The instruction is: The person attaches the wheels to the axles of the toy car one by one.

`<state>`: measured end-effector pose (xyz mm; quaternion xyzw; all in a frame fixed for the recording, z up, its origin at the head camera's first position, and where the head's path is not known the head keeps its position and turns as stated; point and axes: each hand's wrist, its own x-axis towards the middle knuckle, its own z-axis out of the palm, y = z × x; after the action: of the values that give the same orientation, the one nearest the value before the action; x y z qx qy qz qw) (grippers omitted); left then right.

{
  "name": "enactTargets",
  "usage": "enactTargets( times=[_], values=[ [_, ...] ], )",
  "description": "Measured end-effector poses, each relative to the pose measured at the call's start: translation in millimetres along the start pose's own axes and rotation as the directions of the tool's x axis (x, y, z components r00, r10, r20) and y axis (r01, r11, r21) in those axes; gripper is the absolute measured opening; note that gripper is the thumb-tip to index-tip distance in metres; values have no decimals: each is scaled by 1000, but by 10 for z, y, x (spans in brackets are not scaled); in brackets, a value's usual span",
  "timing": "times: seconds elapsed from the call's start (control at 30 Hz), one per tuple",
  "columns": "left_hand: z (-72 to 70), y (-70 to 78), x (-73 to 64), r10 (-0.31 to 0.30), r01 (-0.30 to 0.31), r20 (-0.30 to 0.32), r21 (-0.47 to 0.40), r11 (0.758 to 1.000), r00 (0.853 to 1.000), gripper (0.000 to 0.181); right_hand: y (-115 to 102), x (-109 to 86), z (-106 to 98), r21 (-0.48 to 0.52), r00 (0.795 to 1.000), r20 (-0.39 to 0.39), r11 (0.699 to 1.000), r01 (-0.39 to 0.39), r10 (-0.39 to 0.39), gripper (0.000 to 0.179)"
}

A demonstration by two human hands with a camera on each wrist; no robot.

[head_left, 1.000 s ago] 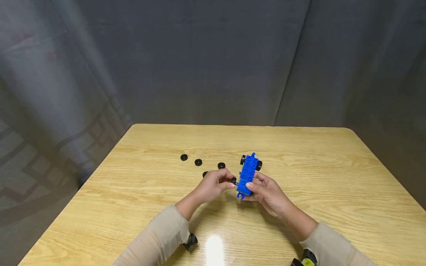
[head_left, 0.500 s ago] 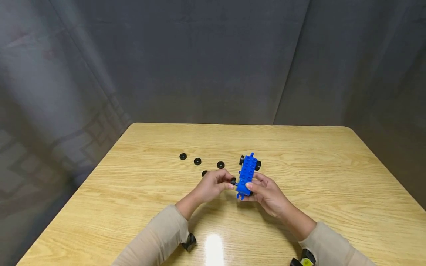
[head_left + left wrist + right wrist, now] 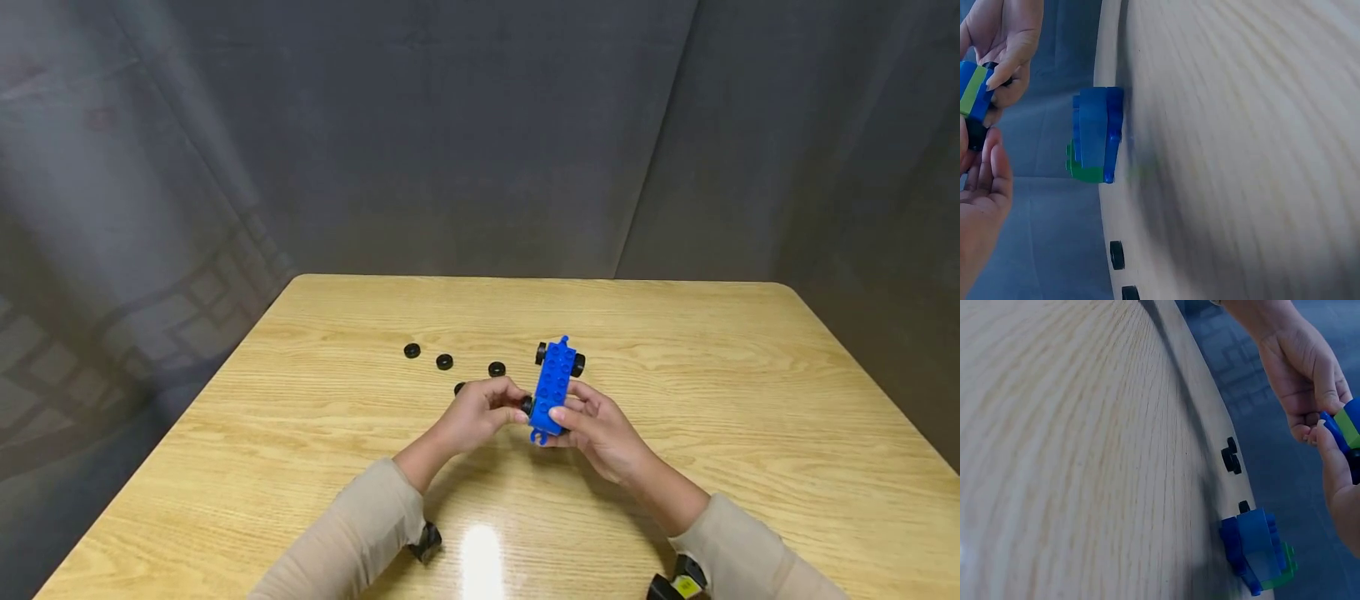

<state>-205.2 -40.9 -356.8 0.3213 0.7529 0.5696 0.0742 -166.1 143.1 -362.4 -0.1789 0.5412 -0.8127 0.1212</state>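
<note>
My right hand (image 3: 607, 437) grips a blue toy car base (image 3: 553, 387) with studs on top and a hook at each end. Its thumb lies over the near end. My left hand (image 3: 480, 414) pinches a black wheel (image 3: 527, 406) right at the base's near left side. Two more black wheels flank the far end, one of them a left wheel (image 3: 541, 353) and the other a right wheel (image 3: 578, 365). A green layer (image 3: 972, 90) shows between blue parts of the held toy in the left wrist view. Both hands hold it above the table.
Several black tyre rings, among them a tyre ring (image 3: 445, 362), lie on the wooden table (image 3: 675, 333) beyond my left hand; one is partly hidden by it. A blue and green block toy (image 3: 1094, 134) stands on the table in the wrist views. A dark curtain (image 3: 465, 150) hangs behind.
The wheel in my left hand has moved against the car base; the axle gap seen earlier between them has closed. The base has shifted slightly left and up in the head view.
</note>
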Motion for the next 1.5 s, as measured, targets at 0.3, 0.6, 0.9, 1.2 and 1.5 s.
enactTargets(
  times=[0.3,0.6,0.9,1.2,1.5],
  values=[
    [-26,286,-71,-103,103,14,10,995,995,17,18,-14,-9,6,1000,15,1000,-1,1,38],
    [0,-27,-48,-157,158,13,-120,980,987,22,20,-24,-14,-57,998,-54,998,-19,16,44],
    [5,-67,-71,-185,186,20,-186,965,982,27,9,-11,-12,-113,993,-103,991,-68,56,62],
    [9,-18,-102,-203,210,54,-275,938,978,40,3,2,-4,-41,990,-143,999,-20,14,81],
    [36,6,-90,-245,248,44,-256,934,969,41,-4,-6,-20,-16,985,-174,1000,-21,17,89]
  ],
)
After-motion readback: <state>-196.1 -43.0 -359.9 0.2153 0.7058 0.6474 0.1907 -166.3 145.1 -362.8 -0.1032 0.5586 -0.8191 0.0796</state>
